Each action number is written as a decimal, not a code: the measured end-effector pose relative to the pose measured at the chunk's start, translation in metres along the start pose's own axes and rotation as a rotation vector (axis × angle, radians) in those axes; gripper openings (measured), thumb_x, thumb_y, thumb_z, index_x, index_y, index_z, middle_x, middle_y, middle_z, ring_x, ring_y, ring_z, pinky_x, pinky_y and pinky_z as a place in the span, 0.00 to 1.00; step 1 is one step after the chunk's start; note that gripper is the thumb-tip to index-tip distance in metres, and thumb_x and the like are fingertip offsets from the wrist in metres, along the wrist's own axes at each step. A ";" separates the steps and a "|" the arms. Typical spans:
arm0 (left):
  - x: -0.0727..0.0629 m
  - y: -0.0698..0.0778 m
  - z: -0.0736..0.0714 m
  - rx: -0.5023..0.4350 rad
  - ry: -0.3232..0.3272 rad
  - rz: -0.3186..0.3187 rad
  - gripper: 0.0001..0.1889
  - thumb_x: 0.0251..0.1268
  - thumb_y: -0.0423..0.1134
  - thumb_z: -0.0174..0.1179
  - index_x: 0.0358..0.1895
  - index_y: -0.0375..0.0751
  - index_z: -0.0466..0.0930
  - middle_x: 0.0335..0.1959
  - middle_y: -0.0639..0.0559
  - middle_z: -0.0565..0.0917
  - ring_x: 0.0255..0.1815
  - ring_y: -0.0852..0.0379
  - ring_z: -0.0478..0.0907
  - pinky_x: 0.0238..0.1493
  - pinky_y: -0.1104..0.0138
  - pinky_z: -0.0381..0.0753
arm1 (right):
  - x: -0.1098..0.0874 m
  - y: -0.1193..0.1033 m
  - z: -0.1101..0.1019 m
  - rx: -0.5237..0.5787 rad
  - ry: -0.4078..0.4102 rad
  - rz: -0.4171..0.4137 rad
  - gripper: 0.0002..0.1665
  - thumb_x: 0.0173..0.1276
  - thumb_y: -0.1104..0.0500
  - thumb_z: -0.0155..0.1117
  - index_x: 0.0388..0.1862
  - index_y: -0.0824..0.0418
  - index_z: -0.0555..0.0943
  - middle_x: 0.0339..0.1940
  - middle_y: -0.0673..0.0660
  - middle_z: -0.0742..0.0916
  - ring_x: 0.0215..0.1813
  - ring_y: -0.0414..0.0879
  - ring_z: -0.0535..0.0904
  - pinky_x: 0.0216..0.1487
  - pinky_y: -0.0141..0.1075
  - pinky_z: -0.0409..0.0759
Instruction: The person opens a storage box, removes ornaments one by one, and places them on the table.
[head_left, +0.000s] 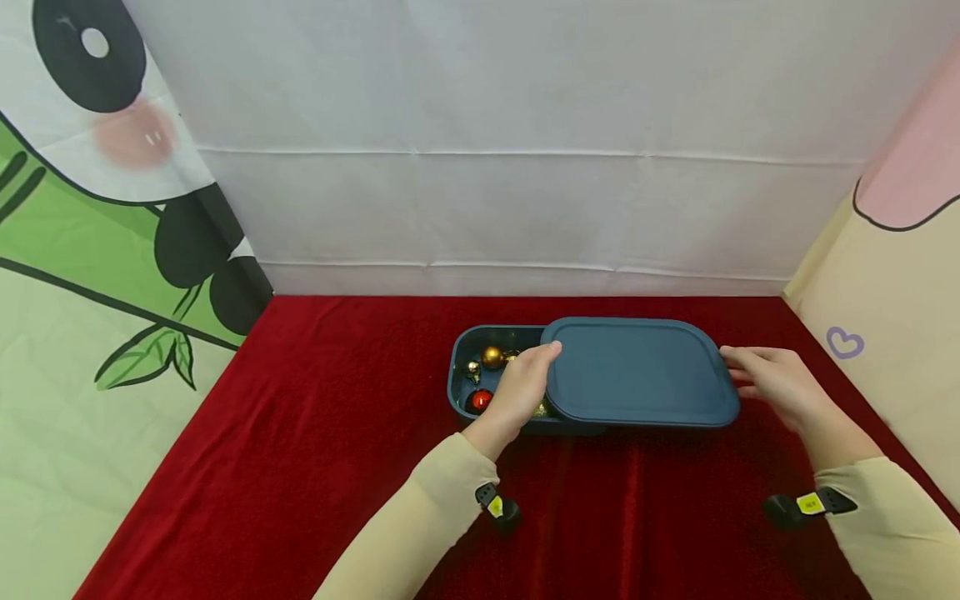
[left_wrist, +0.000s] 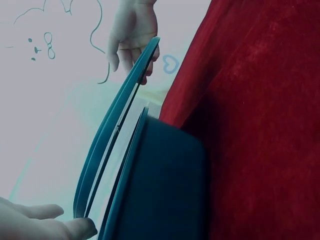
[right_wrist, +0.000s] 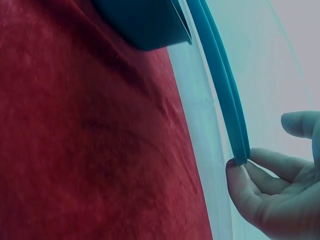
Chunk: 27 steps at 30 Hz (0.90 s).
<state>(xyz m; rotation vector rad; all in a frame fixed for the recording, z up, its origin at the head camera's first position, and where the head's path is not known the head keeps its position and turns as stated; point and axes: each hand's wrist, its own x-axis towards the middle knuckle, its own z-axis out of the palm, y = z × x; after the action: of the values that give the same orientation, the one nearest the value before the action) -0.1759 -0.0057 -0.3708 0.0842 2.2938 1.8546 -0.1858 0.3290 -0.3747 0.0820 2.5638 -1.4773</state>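
A blue rectangular lid (head_left: pixel 637 371) is held raised and offset to the right over a blue box (head_left: pixel 459 392). In the box's uncovered left part lie a gold ball (head_left: pixel 492 357), a red ball (head_left: pixel 480 401) and other small ornaments. My left hand (head_left: pixel 517 387) holds the lid's left edge, its thumb on the upper side and a finger beneath. At the lid's right end, my right hand (head_left: pixel 780 387) touches the edge with its fingertips, the thumb standing apart in the right wrist view. A gap shows between lid and box in the left wrist view.
Red cloth (head_left: pixel 337 433) covers the table under the box. A white sheet (head_left: pixel 525 208) hangs behind it, and printed cartoon panels (head_left: pixel 112 308) stand at both sides. The right panel is close to my right hand.
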 end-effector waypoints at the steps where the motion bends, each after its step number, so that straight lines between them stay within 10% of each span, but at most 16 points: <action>1: 0.000 0.000 0.002 0.001 -0.006 0.001 0.31 0.69 0.60 0.44 0.67 0.43 0.68 0.68 0.49 0.70 0.70 0.49 0.63 0.70 0.52 0.61 | 0.000 0.002 -0.002 -0.005 0.004 0.001 0.43 0.74 0.41 0.43 0.68 0.77 0.60 0.65 0.74 0.69 0.38 0.22 0.75 0.41 0.28 0.81; 19: 0.003 0.010 0.042 0.024 -0.131 -0.013 0.33 0.68 0.61 0.46 0.70 0.45 0.63 0.71 0.55 0.65 0.74 0.53 0.56 0.71 0.54 0.60 | 0.000 0.028 -0.031 -0.058 0.035 0.043 0.45 0.73 0.40 0.44 0.67 0.79 0.59 0.54 0.60 0.79 0.36 0.22 0.75 0.38 0.28 0.81; 27: 0.009 0.012 0.059 0.064 -0.171 -0.016 0.35 0.67 0.63 0.45 0.71 0.47 0.62 0.72 0.57 0.64 0.77 0.55 0.47 0.73 0.55 0.56 | 0.001 0.038 -0.043 -0.109 0.041 0.053 0.45 0.73 0.40 0.41 0.67 0.79 0.59 0.56 0.69 0.78 0.35 0.22 0.74 0.37 0.28 0.81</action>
<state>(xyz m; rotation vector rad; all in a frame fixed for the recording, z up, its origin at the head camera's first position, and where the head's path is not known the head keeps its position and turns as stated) -0.1747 0.0550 -0.3722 0.2233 2.2305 1.6951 -0.1871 0.3857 -0.3864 0.1662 2.6475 -1.3279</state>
